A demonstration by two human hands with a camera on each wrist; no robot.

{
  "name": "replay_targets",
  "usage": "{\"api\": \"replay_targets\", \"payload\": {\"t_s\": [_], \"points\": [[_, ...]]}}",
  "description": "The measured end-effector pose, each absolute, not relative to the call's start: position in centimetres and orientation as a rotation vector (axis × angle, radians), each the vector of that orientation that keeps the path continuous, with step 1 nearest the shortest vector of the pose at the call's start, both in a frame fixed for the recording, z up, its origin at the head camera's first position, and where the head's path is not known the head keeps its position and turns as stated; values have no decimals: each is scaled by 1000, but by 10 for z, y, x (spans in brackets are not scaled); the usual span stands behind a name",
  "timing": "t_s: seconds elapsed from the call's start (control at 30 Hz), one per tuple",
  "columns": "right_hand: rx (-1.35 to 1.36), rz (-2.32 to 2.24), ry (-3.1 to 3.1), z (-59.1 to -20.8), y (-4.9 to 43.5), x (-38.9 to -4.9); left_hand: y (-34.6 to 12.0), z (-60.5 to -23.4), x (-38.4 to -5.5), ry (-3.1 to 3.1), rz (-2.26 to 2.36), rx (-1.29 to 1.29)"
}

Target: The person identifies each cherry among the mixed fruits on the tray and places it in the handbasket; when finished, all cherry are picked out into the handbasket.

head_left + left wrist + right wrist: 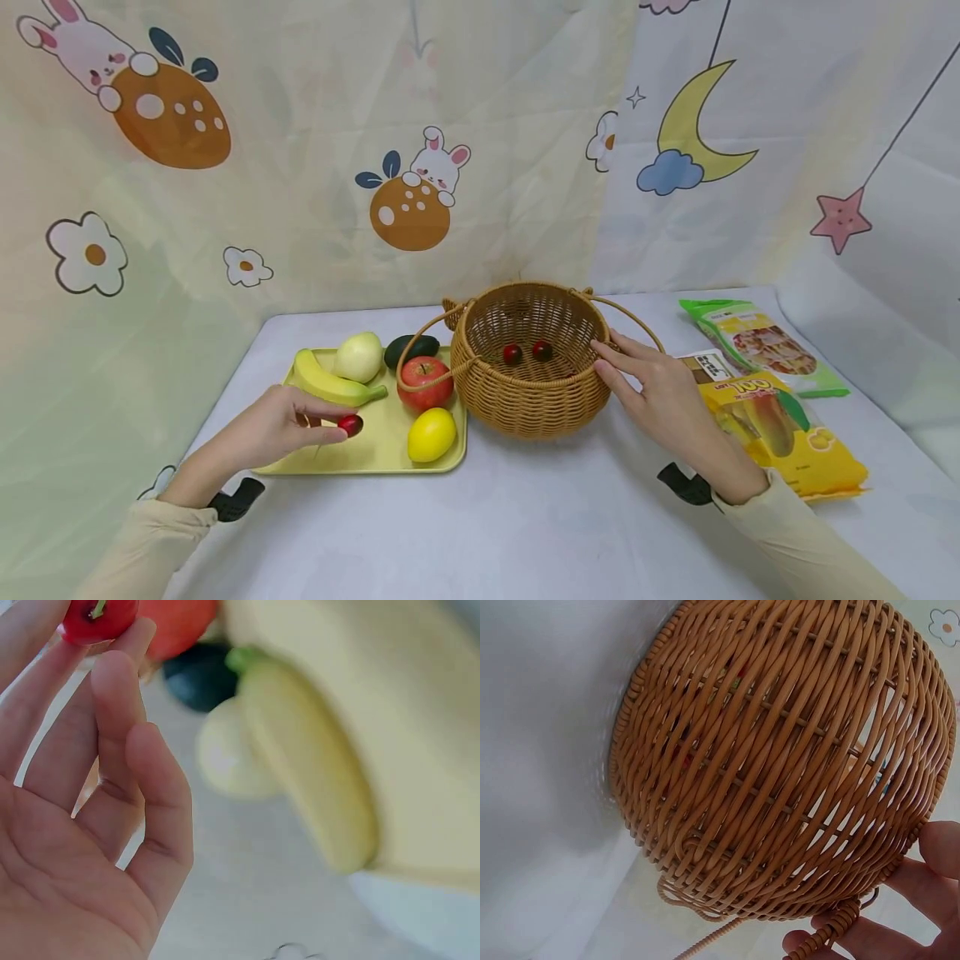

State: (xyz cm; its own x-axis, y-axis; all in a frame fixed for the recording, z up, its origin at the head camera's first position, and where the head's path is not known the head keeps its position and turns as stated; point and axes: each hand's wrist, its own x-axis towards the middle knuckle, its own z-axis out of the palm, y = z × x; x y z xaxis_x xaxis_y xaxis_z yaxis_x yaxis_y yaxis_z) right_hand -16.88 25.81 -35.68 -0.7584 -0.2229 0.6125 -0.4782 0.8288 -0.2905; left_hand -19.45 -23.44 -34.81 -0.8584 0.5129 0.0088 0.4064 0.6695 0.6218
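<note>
A red cherry (350, 425) is pinched between the thumb and fingertips of my left hand (288, 429), over the yellow tray (360, 454). In the left wrist view, the cherry (99, 619) shows a short green stem. My right hand (663, 400) grips the rim of a wicker basket (532, 404) at its right side; the right wrist view has those fingers (922, 889) by the handle's base. Two dark red cherries (512, 354) lie inside the basket. On the tray are a banana (330, 383), a pale round fruit (359, 357), a dark green fruit (412, 352), a red apple (425, 383) and a lemon (432, 435).
Right of the basket lie a yellow snack bag (787, 437), a green-edged bag (765, 342) and a partly covered brown-and-white package (707, 365). The basket's left handle (420, 333) leans over the tray. A printed curtain (517, 167) hangs behind the white table (517, 533).
</note>
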Motion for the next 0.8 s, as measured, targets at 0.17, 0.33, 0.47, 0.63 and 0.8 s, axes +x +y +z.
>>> {"api": "replay_targets", "payload": {"t_s": [0.17, 0.33, 0.47, 0.63, 0.8], "points": [[512, 581, -2443, -358, 259, -169, -231, -323, -201, 2755, 920, 751], [516, 570, -2437, -357, 259, -170, -210, -305, -215, 2718, 876, 850], [521, 564, -2436, -356, 258, -169, -187, -287, -226, 2673, 820, 959], [510, 574, -2459, -354, 257, -168, -155, -261, -240, 2593, 803, 1067], [504, 573, -2461, -356, 256, -168, -125, -236, -254, 2543, 766, 1137]]}}
